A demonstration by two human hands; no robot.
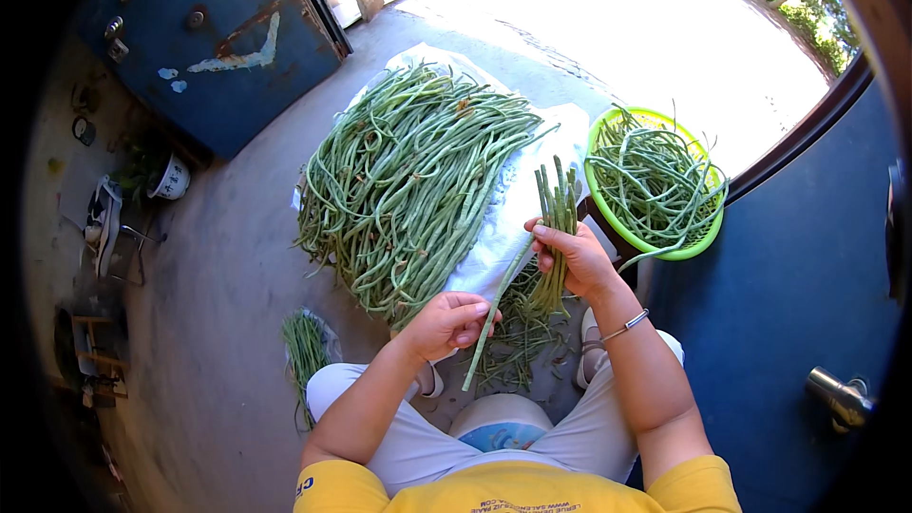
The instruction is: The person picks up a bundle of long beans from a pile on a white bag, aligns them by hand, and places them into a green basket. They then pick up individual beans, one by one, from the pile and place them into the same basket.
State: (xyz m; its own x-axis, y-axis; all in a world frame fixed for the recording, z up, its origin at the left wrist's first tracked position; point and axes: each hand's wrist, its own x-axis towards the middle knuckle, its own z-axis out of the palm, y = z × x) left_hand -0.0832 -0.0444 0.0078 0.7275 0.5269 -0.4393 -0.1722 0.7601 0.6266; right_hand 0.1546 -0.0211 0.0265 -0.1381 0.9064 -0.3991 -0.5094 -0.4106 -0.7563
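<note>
My right hand [573, 258] grips an upright bundle of long green beans [555, 204], their cut ends pointing up. My left hand [446, 321] pinches a single long bean [496, 315] that slants from the bundle down toward my knees. A big heap of long beans [408, 180] lies on a white sack [503, 228] just beyond my hands. Trimmed bits and short beans [518, 342] litter the floor between my feet.
A lime-green plastic basket [608, 214] with several beans stands to the right of the sack. A small bunch of beans [304, 347] lies by my left knee. Blue metal door leaves stand at upper left [218, 28] and right [807, 266]. A cup [173, 179] sits left.
</note>
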